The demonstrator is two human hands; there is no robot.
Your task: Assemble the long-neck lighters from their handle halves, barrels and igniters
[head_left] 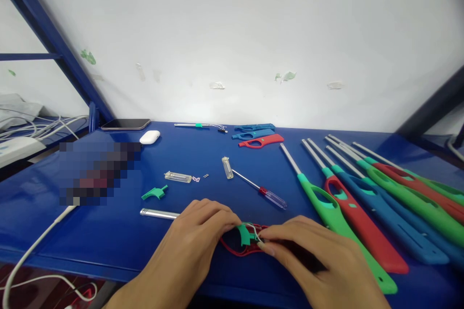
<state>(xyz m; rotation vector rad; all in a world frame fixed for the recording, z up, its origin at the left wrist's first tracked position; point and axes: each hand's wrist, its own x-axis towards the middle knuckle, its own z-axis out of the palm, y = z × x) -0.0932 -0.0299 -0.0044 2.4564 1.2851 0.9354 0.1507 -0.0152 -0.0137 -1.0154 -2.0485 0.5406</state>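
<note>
Item 1. Left hand (197, 231): placed at the near edge of the table (108, 236), fingers curled down and closed on the left end of the red shell (234, 249), fingertips touching the green trigger (245, 235).

Item 2. Right hand (315, 256): set just right of the trigger, thumb and forefinger pinched together on a thin white wire (255, 234); the remaining fingers are folded under and hidden.

Item 3. Red shell: laid flat on the table between both hands, near the front edge; the green trigger is seated in it, the wire looped above it.

Item 4. Tube (157, 213): metal, laid flat, its right end hidden under the left hand.

Item 5. Screwdriver (259, 188): red-and-clear handle, laid beyond the hands, apart from them. A clear part (227, 167) is found at its tip.

Item 6. Second clear part (177, 176) and spare trigger (154, 193): laid left of centre, apart from each other.

Item 7. Lighters (362, 212): a row of finished units, green, red and blue, laid side by side to the right; the nearest green one is touched by the right hand's outer side.

Item 8. Loose shells (259, 135): two blue, one red, grouped at the back. A second tube (197, 125) with wires is laid left of them.

Item 9. Phone (125, 124) and earbud case (150, 137): placed at the back left.

Item 10. Cable (36, 246): white, hung over the front left edge.
</note>
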